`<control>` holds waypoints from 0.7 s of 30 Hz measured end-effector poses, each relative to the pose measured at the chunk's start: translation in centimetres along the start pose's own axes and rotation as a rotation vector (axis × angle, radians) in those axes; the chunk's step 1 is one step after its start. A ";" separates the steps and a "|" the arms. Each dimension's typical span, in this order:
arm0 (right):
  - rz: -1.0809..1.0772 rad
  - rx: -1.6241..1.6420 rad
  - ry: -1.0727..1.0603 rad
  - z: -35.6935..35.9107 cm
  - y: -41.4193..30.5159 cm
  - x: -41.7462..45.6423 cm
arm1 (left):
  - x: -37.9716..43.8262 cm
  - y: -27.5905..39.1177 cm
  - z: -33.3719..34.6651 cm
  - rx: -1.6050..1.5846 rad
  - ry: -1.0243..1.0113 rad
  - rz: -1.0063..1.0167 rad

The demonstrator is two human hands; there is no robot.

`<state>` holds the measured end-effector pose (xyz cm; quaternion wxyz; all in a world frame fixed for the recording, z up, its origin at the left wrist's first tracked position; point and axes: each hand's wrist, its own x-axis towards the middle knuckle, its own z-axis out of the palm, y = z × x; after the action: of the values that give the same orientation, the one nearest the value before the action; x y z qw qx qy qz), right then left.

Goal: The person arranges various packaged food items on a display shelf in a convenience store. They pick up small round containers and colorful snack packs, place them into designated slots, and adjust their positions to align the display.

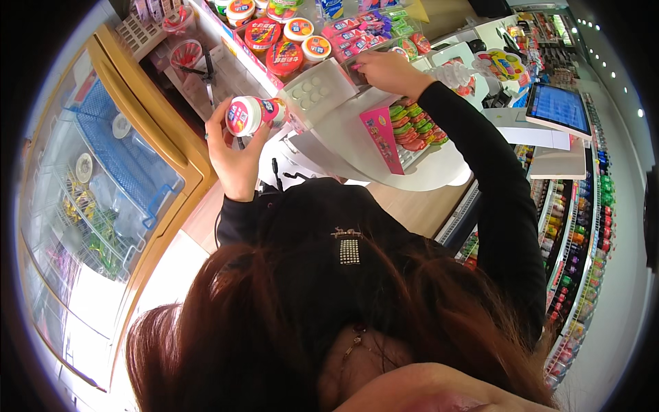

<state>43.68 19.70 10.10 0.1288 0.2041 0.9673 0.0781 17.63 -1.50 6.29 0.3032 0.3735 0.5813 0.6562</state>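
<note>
My left hand (234, 149) is closed around a white plastic tub with a pink and white lid label (243, 116), held tilted to the left of the counter. Beside it, partly behind, is another pink labelled container (273, 112); whether I hold that too is unclear. My right hand (386, 72) reaches over the display tray, its fingertips at a small pink item (356, 66) by an emptier compartment. Just beyond lie rows of pink candy packs (355, 37). A pink display box (382, 140) of red and green wrapped sweets stands below my right forearm.
Round candy tubs (284, 58) fill the tray at the top. A glass-topped freezer with a yellow frame (198, 154) is at the left. At the right are a monitor (559, 109) and long shelves of bottles (571, 242). A white curved counter (340, 149) lies before me.
</note>
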 end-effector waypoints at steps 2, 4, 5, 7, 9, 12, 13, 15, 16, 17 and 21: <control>0.021 0.138 0.109 -0.1 -0.2 -0.9 | 0.2 -0.1 0.4 0.001 -0.002 0.009; -0.002 0.089 0.053 1.5 -0.5 -1.4 | 0.4 0.1 1.0 -0.002 -0.041 0.014; -0.014 0.065 0.025 2.1 -0.4 -1.5 | 0.4 0.2 1.3 -0.003 -0.060 0.016; 0.064 0.081 0.093 1.6 -1.1 -0.9 | 0.5 0.2 1.8 0.009 -0.081 0.021; 0.081 0.076 0.069 1.7 -1.3 -0.5 | 0.5 0.0 2.3 0.035 -0.102 0.036; 0.074 0.117 -0.061 2.1 -0.8 -0.3 | 0.2 0.3 2.7 0.035 -0.123 0.013; 0.142 0.169 -0.061 1.8 -0.7 -0.3 | 0.2 0.4 2.7 0.033 -0.127 0.006; 0.272 0.281 -0.063 1.1 -0.9 -0.1 | 0.4 0.6 2.6 0.020 -0.122 0.002; 0.255 0.254 -0.096 1.5 -1.2 0.1 | 0.5 0.3 2.5 -0.001 -0.118 -0.005; 0.238 0.227 -0.129 2.0 -1.4 0.4 | 0.5 0.0 2.3 -0.022 -0.115 -0.012; 0.291 0.297 -0.264 3.4 -1.0 1.1 | 0.6 -0.5 2.3 -0.062 -0.125 0.004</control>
<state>43.25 19.63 6.42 0.2099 0.3664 0.9034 -0.0748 19.26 0.27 5.97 0.3490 0.4054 0.5399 0.6500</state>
